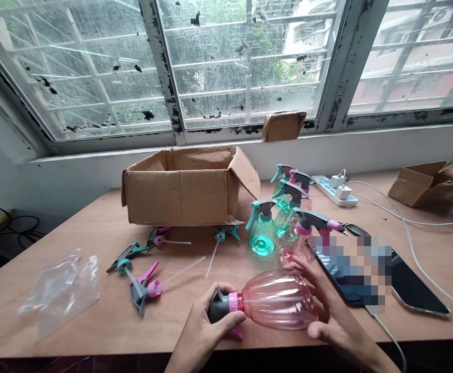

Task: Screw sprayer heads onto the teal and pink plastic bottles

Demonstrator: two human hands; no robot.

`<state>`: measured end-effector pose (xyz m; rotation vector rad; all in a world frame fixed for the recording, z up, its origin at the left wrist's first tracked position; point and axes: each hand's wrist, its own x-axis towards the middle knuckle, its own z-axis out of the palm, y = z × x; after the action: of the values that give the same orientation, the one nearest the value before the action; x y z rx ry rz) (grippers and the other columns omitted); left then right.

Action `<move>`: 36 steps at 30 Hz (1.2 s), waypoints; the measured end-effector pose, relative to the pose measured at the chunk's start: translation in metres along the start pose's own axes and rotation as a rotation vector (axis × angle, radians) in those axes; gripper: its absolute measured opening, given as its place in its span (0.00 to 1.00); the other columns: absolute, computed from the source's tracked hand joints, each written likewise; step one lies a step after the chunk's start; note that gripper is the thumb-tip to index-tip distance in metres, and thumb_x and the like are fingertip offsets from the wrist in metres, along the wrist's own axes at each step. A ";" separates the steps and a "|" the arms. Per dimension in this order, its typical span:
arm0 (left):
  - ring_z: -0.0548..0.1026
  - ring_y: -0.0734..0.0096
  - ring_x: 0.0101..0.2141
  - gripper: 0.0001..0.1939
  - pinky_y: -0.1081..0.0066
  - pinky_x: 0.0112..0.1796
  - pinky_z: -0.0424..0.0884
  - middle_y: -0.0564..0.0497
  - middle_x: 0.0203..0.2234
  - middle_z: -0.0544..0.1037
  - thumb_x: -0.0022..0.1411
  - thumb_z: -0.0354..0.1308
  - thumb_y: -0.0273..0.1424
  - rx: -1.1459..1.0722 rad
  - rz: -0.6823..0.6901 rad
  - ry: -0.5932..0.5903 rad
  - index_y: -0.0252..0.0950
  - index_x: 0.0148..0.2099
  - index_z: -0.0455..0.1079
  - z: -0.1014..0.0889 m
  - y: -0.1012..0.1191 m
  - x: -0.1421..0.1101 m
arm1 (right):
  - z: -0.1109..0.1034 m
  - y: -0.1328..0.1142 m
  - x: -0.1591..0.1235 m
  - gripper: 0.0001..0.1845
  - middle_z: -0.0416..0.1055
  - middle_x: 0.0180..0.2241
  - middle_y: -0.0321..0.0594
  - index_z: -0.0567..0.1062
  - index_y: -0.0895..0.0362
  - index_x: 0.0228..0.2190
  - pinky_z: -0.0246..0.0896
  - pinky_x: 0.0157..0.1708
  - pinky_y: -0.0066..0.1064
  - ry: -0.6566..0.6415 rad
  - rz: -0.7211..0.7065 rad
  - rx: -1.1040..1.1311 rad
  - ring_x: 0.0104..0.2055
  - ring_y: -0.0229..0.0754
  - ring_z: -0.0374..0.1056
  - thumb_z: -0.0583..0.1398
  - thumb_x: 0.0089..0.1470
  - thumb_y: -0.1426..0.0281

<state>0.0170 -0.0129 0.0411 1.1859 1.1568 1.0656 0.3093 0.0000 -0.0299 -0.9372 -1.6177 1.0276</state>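
Observation:
A clear pink spray bottle (278, 300) lies on its side in the air near the table's front edge. My left hand (214, 321) is closed around its grey and pink spray head (220, 305), thumb on the pink collar. My right hand (327, 311) curves round the bottle's base with thumb and fingers on opposite sides. Through the pink wall a straw shows inside. Behind it stand assembled bottles, among them a green spray bottle (262, 238) and a pink spray bottle (292, 248) partly hidden by my right fingers. Loose spray heads with straws, one of them a pink-collared spray head (144, 290), lie to the left.
An open cardboard box (177, 197) stands at the back, with a smaller cardboard box (424, 181) far right. Crumpled plastic bags (65, 290) lie left. Right of my hand are a phone (342, 280), another phone (420, 290), a power strip (333, 191) and a white cable (408, 233).

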 end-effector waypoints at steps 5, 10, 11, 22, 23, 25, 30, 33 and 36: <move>0.76 0.68 0.27 0.21 0.73 0.28 0.78 0.54 0.29 0.77 0.55 0.77 0.46 -0.005 0.008 0.024 0.36 0.40 0.78 0.004 0.005 -0.003 | -0.003 -0.010 0.006 0.58 0.52 0.77 0.47 0.60 0.41 0.74 0.53 0.74 0.59 -0.085 0.030 0.027 0.80 0.70 0.44 0.60 0.50 0.28; 0.74 0.68 0.28 0.20 0.74 0.28 0.75 0.52 0.29 0.78 0.55 0.77 0.46 -0.005 0.018 0.050 0.36 0.40 0.80 0.002 0.004 0.000 | 0.003 -0.022 0.001 0.52 0.43 0.80 0.41 0.48 0.31 0.75 0.53 0.76 0.50 -0.123 0.021 0.088 0.81 0.55 0.44 0.70 0.62 0.54; 0.74 0.69 0.28 0.19 0.75 0.29 0.74 0.52 0.28 0.79 0.55 0.77 0.45 -0.005 0.031 0.055 0.36 0.40 0.80 0.001 0.003 0.001 | 0.004 -0.022 0.000 0.49 0.43 0.80 0.39 0.48 0.30 0.75 0.53 0.76 0.49 -0.130 0.020 0.089 0.81 0.53 0.44 0.68 0.65 0.58; 0.76 0.67 0.30 0.18 0.75 0.33 0.72 0.53 0.29 0.82 0.51 0.79 0.40 0.012 0.046 0.120 0.35 0.39 0.81 0.000 -0.001 0.001 | 0.000 -0.009 0.006 0.58 0.41 0.80 0.44 0.54 0.41 0.76 0.54 0.75 0.54 -0.120 0.050 0.047 0.82 0.63 0.31 0.68 0.53 0.38; 0.76 0.68 0.30 0.18 0.75 0.33 0.72 0.53 0.29 0.81 0.52 0.79 0.41 0.020 0.046 0.134 0.35 0.40 0.81 0.000 -0.001 0.001 | 0.001 -0.011 0.006 0.58 0.40 0.81 0.42 0.51 0.39 0.76 0.50 0.76 0.54 -0.133 0.034 0.036 0.83 0.62 0.31 0.70 0.54 0.42; 0.75 0.68 0.29 0.19 0.74 0.33 0.72 0.53 0.29 0.81 0.53 0.78 0.42 0.013 0.035 0.137 0.35 0.40 0.81 0.000 -0.001 0.001 | 0.002 -0.015 0.005 0.57 0.38 0.81 0.38 0.46 0.34 0.76 0.45 0.78 0.52 -0.139 0.004 0.054 0.83 0.57 0.34 0.71 0.59 0.52; 0.75 0.69 0.30 0.18 0.74 0.34 0.70 0.54 0.29 0.80 0.54 0.77 0.42 0.017 0.041 0.121 0.35 0.40 0.80 -0.001 -0.002 0.001 | 0.003 -0.016 0.000 0.46 0.39 0.81 0.34 0.44 0.27 0.75 0.43 0.78 0.49 -0.137 0.006 0.128 0.82 0.49 0.39 0.63 0.71 0.64; 0.74 0.69 0.30 0.17 0.74 0.35 0.70 0.54 0.29 0.79 0.55 0.76 0.42 0.035 0.051 0.131 0.35 0.40 0.80 -0.001 -0.004 0.002 | 0.001 -0.009 0.001 0.48 0.45 0.80 0.39 0.45 0.29 0.76 0.54 0.75 0.51 -0.104 0.063 0.143 0.81 0.55 0.45 0.66 0.67 0.55; 0.75 0.69 0.30 0.18 0.74 0.35 0.70 0.54 0.29 0.80 0.55 0.76 0.43 0.043 0.054 0.126 0.36 0.39 0.79 -0.002 -0.006 0.003 | -0.001 -0.003 0.004 0.49 0.44 0.80 0.42 0.54 0.34 0.75 0.63 0.71 0.50 -0.079 0.117 0.207 0.81 0.62 0.42 0.66 0.60 0.44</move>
<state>0.0153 -0.0105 0.0349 1.2027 1.2565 1.1751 0.3093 0.0027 -0.0255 -0.8677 -1.5005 1.3005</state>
